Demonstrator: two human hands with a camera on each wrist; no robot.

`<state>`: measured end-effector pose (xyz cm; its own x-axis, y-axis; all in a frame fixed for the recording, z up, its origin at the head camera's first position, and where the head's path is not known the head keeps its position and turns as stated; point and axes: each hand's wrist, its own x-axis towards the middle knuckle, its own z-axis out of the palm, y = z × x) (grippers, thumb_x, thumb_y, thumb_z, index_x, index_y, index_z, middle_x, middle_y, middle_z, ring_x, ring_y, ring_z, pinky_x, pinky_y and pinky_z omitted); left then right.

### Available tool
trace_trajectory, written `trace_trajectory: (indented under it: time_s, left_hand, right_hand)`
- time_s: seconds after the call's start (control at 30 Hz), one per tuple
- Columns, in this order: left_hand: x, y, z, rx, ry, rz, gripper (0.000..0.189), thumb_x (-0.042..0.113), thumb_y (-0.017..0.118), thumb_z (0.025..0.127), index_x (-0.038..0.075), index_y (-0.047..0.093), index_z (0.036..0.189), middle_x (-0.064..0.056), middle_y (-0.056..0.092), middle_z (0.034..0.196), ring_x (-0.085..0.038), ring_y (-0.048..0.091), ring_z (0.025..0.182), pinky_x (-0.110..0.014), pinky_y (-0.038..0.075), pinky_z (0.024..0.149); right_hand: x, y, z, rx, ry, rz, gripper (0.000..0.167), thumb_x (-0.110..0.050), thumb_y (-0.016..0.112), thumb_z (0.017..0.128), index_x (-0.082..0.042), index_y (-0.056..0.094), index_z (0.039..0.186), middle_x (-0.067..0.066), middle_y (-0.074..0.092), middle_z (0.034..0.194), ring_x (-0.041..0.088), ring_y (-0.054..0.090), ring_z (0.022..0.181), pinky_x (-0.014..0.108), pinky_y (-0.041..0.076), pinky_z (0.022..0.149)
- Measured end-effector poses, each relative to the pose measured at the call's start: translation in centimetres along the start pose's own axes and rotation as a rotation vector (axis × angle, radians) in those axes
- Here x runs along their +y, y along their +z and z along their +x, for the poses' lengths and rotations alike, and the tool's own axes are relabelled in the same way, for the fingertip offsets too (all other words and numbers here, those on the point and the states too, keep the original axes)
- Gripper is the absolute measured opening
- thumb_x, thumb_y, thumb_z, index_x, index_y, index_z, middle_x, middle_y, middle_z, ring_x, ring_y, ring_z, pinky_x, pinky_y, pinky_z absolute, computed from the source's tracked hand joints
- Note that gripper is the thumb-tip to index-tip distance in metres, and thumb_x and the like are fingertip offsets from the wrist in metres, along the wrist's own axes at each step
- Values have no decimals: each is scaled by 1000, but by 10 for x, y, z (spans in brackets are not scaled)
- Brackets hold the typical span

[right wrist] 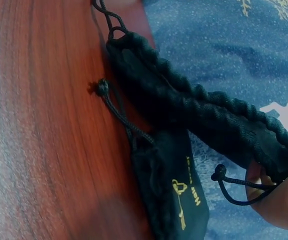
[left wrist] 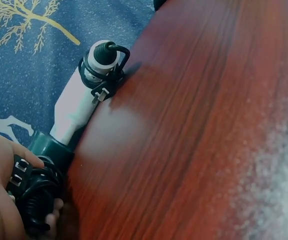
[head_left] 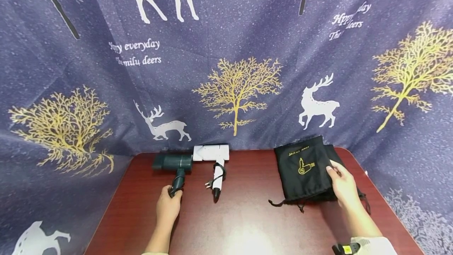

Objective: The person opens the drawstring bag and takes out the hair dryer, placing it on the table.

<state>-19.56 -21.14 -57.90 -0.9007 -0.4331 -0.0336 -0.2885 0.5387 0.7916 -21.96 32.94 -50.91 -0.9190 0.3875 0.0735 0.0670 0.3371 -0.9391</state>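
Observation:
My left hand (head_left: 168, 206) grips the handle of a dark green hair dryer (head_left: 173, 162) at the table's back left. The black cord and plug (left wrist: 20, 171) are wound round that handle, under my thumb. Just right of it lies a white hair dryer (head_left: 211, 152), its black cord wrapped about the handle. At the right, my right hand (head_left: 344, 184) pinches the edge of a black drawstring bag (right wrist: 204, 107), whose gathered mouth shows in the right wrist view. Another black bag (right wrist: 196, 175) with a yellow dryer print overlaps it. My right fingertips are partly hidden by the cloth.
The reddish-brown wooden table (head_left: 244, 204) reaches back to a blue cloth backdrop (head_left: 212, 42) printed with trees and deer. Drawstrings (head_left: 277, 203) from the bags trail over the tabletop. A black wrist device (head_left: 346, 248) sits at the right sleeve.

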Motion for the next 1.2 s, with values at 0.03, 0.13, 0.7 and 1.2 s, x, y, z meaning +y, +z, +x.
trace_trajectory:
  time_s: [0.03, 0.13, 0.7, 1.2]
  left_hand:
    - [0, 0, 0, 4, 0, 3, 52, 29, 58, 97, -3, 49, 138, -31, 64, 125, -47, 60, 111, -58, 45, 91]
    - [0, 1, 2, 21, 3, 18, 53, 29, 58, 96, -1, 51, 138, -30, 64, 127, -50, 57, 114, -59, 44, 92]
    - [2, 3, 17, 29, 31, 40, 54, 28, 58, 94, -4, 53, 136, -32, 63, 126, -50, 60, 114, -59, 45, 94]
    - [4, 3, 26, 7, 59, 54, 54, 28, 57, 94, -3, 54, 138, -30, 63, 130, -49, 60, 116, -59, 45, 98]
  right_hand:
    - [0, -1, 1, 2, 0, -2, 45, -27, 53, 104, 1, 54, 140, -26, 56, 92, -9, 53, 84, 11, 47, 73]
    - [1, -4, 3, 11, 8, -4, 45, -28, 54, 104, -1, 55, 140, -25, 57, 91, -8, 54, 83, 11, 47, 72]
    - [4, -19, 8, 39, 70, 70, 44, -26, 54, 104, -3, 55, 141, -28, 60, 82, -8, 59, 72, 12, 49, 66]
    - [14, -29, 18, 56, 83, 206, 39, -22, 56, 103, -6, 58, 138, -27, 66, 82, -7, 63, 71, 7, 45, 85]
